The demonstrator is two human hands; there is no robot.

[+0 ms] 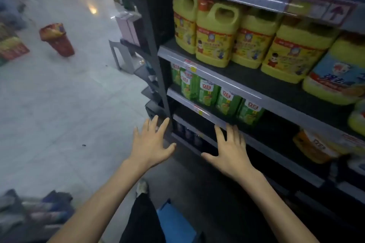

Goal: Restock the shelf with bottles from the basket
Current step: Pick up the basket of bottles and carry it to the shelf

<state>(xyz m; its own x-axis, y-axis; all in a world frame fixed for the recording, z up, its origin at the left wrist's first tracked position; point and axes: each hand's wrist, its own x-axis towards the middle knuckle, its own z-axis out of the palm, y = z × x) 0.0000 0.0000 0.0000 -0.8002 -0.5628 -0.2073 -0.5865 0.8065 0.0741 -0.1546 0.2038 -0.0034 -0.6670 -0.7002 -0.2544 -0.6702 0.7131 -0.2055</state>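
Note:
A dark store shelf unit fills the right side. Big yellow jugs stand on an upper level, green bottles on the level below, and dark bottles sit low in shadow. My left hand hovers beside the shelf's corner post, fingers spread, holding nothing. My right hand is spread in front of the low shelf rail, also holding nothing. At the bottom left, a blurred pile of bottles lies in what may be the basket; its rim is unclear.
A blue stool or crate sits under my arms beside my dark trouser leg. A red bucket stands on the pale tiled floor at left. A grey stool and small racks flank the shelf's end.

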